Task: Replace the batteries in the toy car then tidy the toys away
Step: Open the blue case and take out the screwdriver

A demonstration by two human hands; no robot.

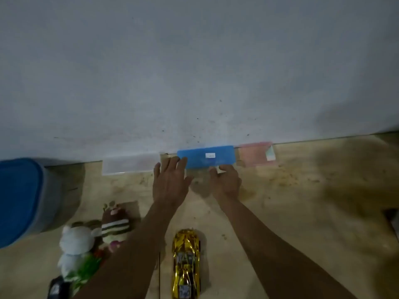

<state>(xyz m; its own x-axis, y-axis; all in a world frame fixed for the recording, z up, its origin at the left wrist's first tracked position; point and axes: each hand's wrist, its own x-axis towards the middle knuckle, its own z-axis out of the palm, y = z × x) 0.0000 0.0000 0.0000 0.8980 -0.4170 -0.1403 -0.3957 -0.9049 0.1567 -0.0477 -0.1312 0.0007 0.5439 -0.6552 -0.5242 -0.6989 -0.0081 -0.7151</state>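
Early on: both hands reach the blue box (206, 156) by the wall, left hand (170, 182) fingers straight, right hand (225, 182) seemingly curled on its edge, while the gold toy car (186, 264) lies untouched and soft toys (86, 247) remain out.

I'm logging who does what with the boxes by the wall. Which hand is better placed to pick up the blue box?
Probably the right hand: its curled fingers are already at the near edge of the blue box, near its middle. The left hand lies open with straight fingers, reaching only the box's left corner.
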